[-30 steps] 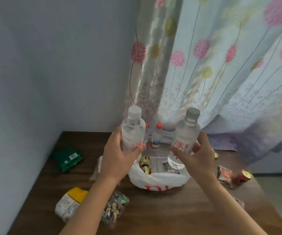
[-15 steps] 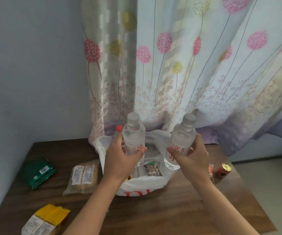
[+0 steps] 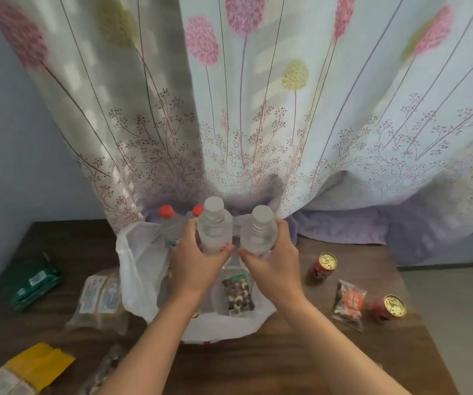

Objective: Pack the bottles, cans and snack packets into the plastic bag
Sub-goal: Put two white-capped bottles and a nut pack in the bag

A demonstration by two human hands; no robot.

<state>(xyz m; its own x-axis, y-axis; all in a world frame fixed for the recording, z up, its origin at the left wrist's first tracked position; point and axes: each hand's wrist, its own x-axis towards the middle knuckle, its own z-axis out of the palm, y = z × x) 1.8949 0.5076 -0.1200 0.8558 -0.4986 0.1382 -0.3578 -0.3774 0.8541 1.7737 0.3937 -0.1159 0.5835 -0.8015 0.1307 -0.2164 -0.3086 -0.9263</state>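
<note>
A white plastic bag (image 3: 138, 269) stands open on the wooden table, holding a nut-mix packet (image 3: 237, 292). My left hand (image 3: 198, 266) grips a clear water bottle (image 3: 215, 229) with a white cap. My right hand (image 3: 272, 266) grips a second clear bottle (image 3: 259, 232). Both bottles are upright, side by side, right above the bag's mouth. Two red-capped bottles (image 3: 167, 215) stand at the bag's far side, partly hidden behind it.
Right of the bag are two red cans (image 3: 325, 265) (image 3: 390, 307) and an orange snack packet (image 3: 349, 303). Left of it lie a clear packet (image 3: 98, 297), a green packet (image 3: 33, 283) and a yellow packet (image 3: 30, 366). A flowered curtain (image 3: 258, 109) hangs behind; the table (image 3: 286, 360) ends at right.
Both hands brought the two bottles closer together and lower over the bag's mouth. The view tilted down, so more of the table and bag shows.
</note>
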